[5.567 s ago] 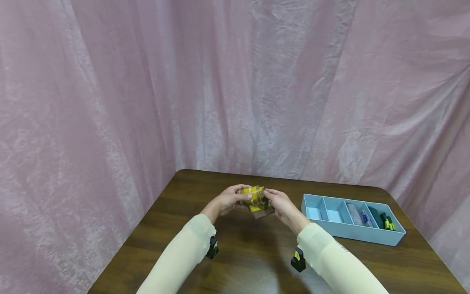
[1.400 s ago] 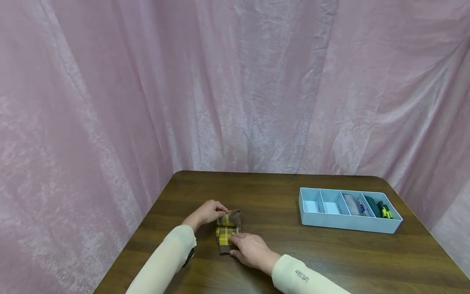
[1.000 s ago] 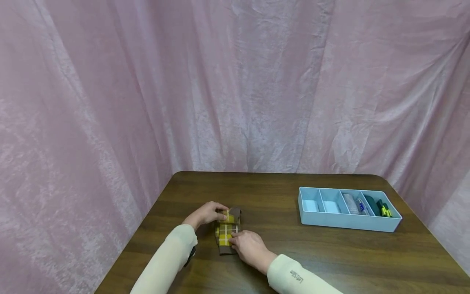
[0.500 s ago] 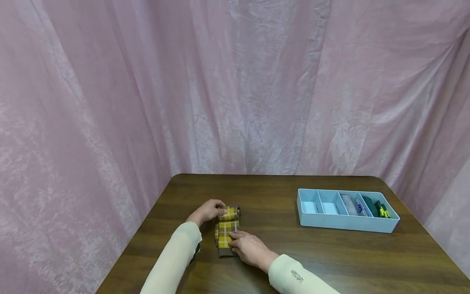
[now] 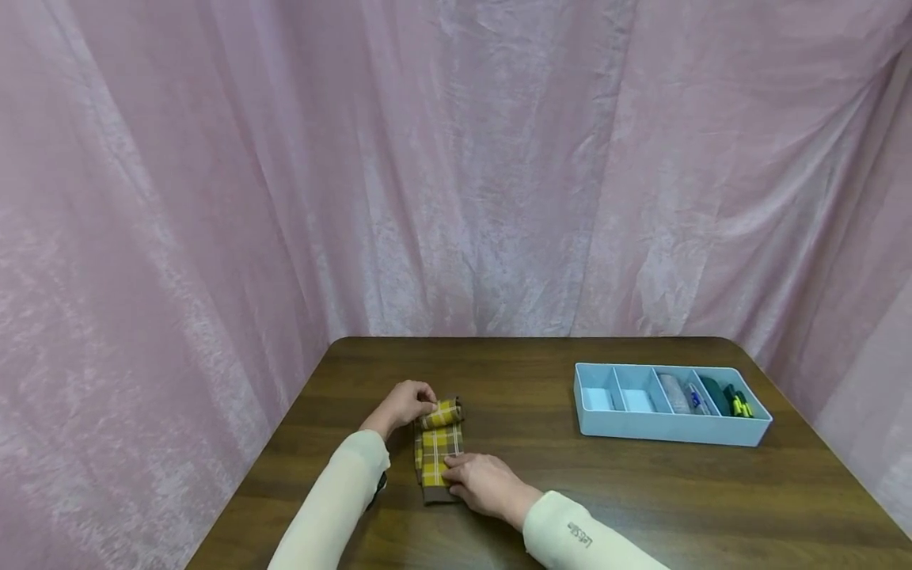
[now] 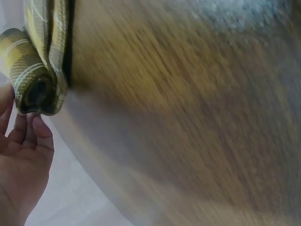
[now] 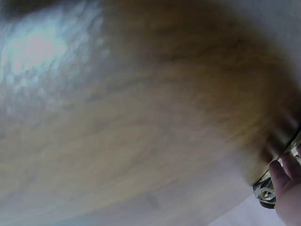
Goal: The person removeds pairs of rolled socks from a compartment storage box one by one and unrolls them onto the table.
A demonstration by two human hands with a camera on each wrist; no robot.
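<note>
A pair of yellow plaid socks (image 5: 439,455) with brown ends lies lengthwise on the table, its far end rolled up. My left hand (image 5: 404,405) is at the left end of this roll, thumb and fingertips gripping it. In the left wrist view the roll (image 6: 30,84) shows its spiral end, with the left hand (image 6: 26,165) around its far side. Lower down, my right hand (image 5: 492,487) rests its fingertips on the flat part of the socks near the brown cuff. The right wrist view catches the fingers (image 7: 280,176) laid out along the fabric at the frame's edge.
A light blue divided box (image 5: 670,427) stands on the right of the brown wooden table (image 5: 613,499). It holds a grey roll (image 5: 674,393), blue-and-clear items (image 5: 697,398), a dark green item (image 5: 716,396) and yellow-green pens (image 5: 741,405). A pink curtain (image 5: 456,174) hangs behind.
The socks, earlier held up in both hands, now lie on the table. Their folded far end has become a roll under my left hand. The right hand has stayed on the near part.
</note>
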